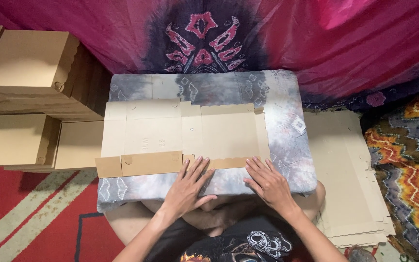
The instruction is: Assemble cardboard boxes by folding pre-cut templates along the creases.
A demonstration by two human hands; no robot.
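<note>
A flat, unfolded cardboard box blank (170, 133) lies on a cushion covered in grey patterned cloth (287, 145). Its near flap is folded up along the front edge, with a scalloped strip at the right. My left hand (188, 187) lies flat with spread fingers, its fingertips pressing that folded flap near the middle. My right hand (267, 182) rests flat on the cushion, fingertips touching the scalloped edge of the blank. Neither hand grips anything.
Several folded cardboard boxes (25, 63) are stacked at the left on the red rug (35, 213). A pile of flat blanks (350, 174) lies at the right. Pink and purple cloth (316, 43) hangs behind. My crossed legs sit under the cushion.
</note>
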